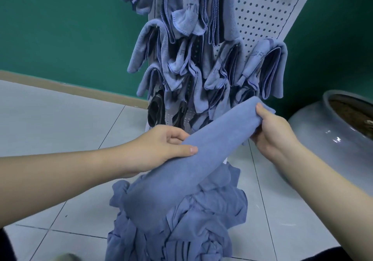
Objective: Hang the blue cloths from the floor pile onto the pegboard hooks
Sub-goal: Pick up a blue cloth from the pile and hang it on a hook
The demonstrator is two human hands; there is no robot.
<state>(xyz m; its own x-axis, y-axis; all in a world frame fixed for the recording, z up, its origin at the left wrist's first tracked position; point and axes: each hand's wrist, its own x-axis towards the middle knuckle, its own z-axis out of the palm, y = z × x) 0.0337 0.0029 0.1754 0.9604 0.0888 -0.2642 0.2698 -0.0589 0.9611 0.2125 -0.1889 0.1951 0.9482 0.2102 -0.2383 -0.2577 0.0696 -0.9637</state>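
Observation:
A folded blue cloth [203,149] stretches between both hands, above the floor pile. My left hand [161,147] pinches its lower left edge, thumb on top. My right hand [272,131] grips its upper right end, fingers curled round the fold. The cloth's lower part drapes onto the pile of blue cloths [181,220] on the tiled floor. Behind stands the white pegboard [262,12], leaning against the wall, with several blue cloths [222,64] hanging from its hooks. The hooks themselves are mostly hidden by the hanging cloths.
A large grey ceramic pot [333,137] stands on the floor at the right, close to my right forearm. The green wall [60,28] with a beige skirting runs behind. Black items [156,109] hang low on the pegboard. Pale floor tiles [50,119] spread to the left.

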